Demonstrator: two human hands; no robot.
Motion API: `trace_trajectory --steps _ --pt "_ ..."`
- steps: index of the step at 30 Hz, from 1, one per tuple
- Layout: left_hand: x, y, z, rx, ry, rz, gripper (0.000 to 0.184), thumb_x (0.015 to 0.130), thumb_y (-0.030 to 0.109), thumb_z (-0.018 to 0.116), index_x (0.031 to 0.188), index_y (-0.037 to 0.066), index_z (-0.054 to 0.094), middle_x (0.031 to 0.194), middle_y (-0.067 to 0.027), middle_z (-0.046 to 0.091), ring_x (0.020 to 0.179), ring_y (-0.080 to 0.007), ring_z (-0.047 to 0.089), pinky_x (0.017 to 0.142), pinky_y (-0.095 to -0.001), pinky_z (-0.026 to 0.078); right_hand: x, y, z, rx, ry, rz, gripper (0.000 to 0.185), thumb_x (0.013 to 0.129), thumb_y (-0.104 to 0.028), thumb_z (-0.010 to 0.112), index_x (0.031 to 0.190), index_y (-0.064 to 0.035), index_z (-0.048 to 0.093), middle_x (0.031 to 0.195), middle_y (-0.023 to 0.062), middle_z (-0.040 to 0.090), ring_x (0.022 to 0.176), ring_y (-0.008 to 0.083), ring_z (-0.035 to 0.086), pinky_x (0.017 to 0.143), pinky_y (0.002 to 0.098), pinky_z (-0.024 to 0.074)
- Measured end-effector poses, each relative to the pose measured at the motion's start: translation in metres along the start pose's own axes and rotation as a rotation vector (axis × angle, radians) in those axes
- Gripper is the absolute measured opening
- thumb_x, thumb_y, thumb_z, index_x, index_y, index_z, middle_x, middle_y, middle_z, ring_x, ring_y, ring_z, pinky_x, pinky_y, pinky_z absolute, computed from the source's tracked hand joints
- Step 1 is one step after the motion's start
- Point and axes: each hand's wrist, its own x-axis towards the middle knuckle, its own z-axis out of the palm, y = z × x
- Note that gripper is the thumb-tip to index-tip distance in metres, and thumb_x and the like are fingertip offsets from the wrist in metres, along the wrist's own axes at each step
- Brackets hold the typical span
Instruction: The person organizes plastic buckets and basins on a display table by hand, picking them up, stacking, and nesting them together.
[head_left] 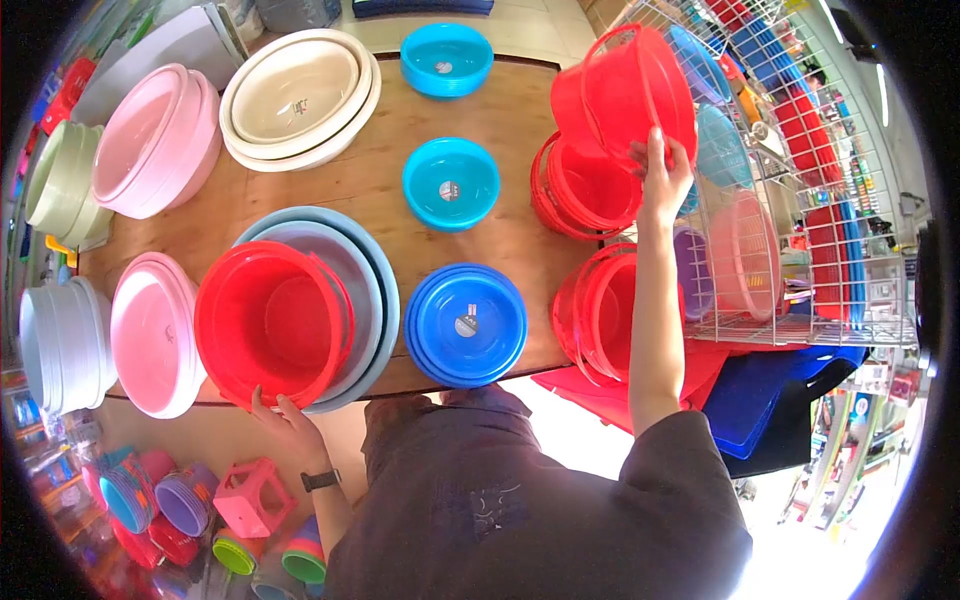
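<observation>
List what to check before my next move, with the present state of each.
1. Right hand gripping the raised red bucket: ok, fingers and thumb at its near edge.
2. Left hand gripping the left-hand red bucket: cannot tell; fingers are at its near edge.
3. Left-hand red bucket seated in the grey-blue basins: cannot tell; it overlaps them in view.
4. Raised red bucket clear of the red bucket stack: cannot tell; they overlap in view.
5. Right hand free: not ok.
6. Dark blue basins untouched by either hand: ok.
</observation>
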Motion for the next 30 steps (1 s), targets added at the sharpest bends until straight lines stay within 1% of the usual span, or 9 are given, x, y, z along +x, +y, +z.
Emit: trace_trajectory --steps 1,4,5,10,13,20,24,27,30 --pt "0.001 -0.003 0.001 -0.001 -0.001 0.015 0.041 0.097 0.018 0.045 0.13 -0.007 0.042 0.128 -0.0237 0.048 0.119 -0.0343 0.045 0.102 -0.0416 0.033 -0.008 0.006 -0.008 -0.022 -0.003 -0.017 0.035 0.092 -0.03 0.065 0.104 0.0031 0.062 0.078 0.0127 0.07 0.069 0.0149 0.068 0.063 0.0254 0.0516" --pt "0.002 -0.007 0.003 0.042 0.062 0.114 0.041 0.095 0.019 0.049 0.13 -0.003 0.045 0.121 -0.0216 0.05 0.102 -0.032 0.048 0.082 -0.0382 0.04 -0.02 0.031 -0.019 -0.012 -0.013 0.019 0.035 0.095 -0.027 0.06 0.108 0.0053 0.06 0.08 0.0141 0.071 0.074 0.0173 0.069 0.069 0.0277 0.0524" --pt "0.002 -0.007 0.003 0.029 0.056 0.113 0.041 0.095 0.019 0.049 0.13 -0.003 0.046 0.12 -0.0214 0.05 0.1 -0.0313 0.048 0.08 -0.0376 0.04 -0.02 0.044 -0.022 -0.059 -0.032 0.004 0.037 0.095 -0.026 0.06 0.112 0.006 0.057 0.081 0.0147 0.071 0.076 0.0181 0.069 0.07 0.028 0.0524" --pt "0.002 -0.01 -0.001 0.028 0.042 0.107 0.042 0.095 0.02 0.05 0.13 -0.002 0.046 0.116 -0.0206 0.05 0.092 -0.0285 0.047 0.073 -0.0356 0.04 -0.033 0.065 -0.016 -0.111 -0.068 0.141 0.038 0.098 -0.027 0.053 0.123 0.0009 0.05 0.097 0.0157 0.07 0.084 0.02 0.069 0.059 0.0287 0.0541" --pt "0.002 -0.004 -0.002 0.008 0.046 0.131 0.042 0.094 0.02 0.051 0.13 -0.002 0.046 0.113 -0.0204 0.051 0.09 -0.028 0.046 0.072 -0.0357 0.04 -0.034 0.079 -0.004 -0.158 -0.036 0.173 0.038 0.097 -0.023 0.051 0.124 0.0029 0.051 0.094 0.0161 0.069 0.077 0.0194 0.069 0.056 0.0309 0.0563" --pt "0.002 0.005 -0.007 0.058 0.034 0.111 0.041 0.094 0.019 0.051 0.129 -0.002 0.046 0.112 -0.0211 0.05 0.09 -0.03 0.046 0.077 -0.0383 0.039 -0.027 0.128 -0.002 -0.328 -0.106 0.192 0.037 0.095 -0.026 0.051 0.122 -0.0007 0.055 0.083 0.0146 0.07 0.07 0.0204 0.068 0.063 0.0337 0.0535" --pt "0.002 0.005 -0.005 0.02 0.045 0.13 0.04 0.093 0.017 0.052 0.129 -0.002 0.047 0.111 -0.0212 0.05 0.091 -0.0308 0.046 0.079 -0.0388 0.039 -0.034 0.101 -0.003 -0.341 -0.169 0.269 0.038 0.093 -0.027 0.053 0.121 -0.0006 0.055 0.078 0.0153 0.07 0.068 0.0228 0.069 0.064 0.0356 0.0532" --pt "0.003 0.004 -0.004 0.026 0.055 0.132 0.04 0.094 0.017 0.051 0.129 -0.002 0.046 0.112 -0.0213 0.05 0.092 -0.0309 0.046 0.08 -0.0388 0.039 -0.026 0.109 -0.011 -0.52 -0.276 0.196 0.041 0.093 -0.024 0.053 0.127 -0.0022 0.05 0.075 0.018 0.069 0.066 0.0288 0.069 0.063 0.041 0.0529" --pt "0.002 0.004 -0.003 -0.004 0.046 0.101 0.041 0.094 0.017 0.051 0.129 -0.002 0.046 0.113 -0.0216 0.05 0.093 -0.031 0.047 0.08 -0.0392 0.039 -0.039 0.096 -0.018 -0.789 -0.238 -0.165 0.048 0.091 -0.019 0.055 0.135 -0.0052 0.041 0.078 0.0217 0.068 0.068 0.0388 0.066 0.065 0.0481 0.052"
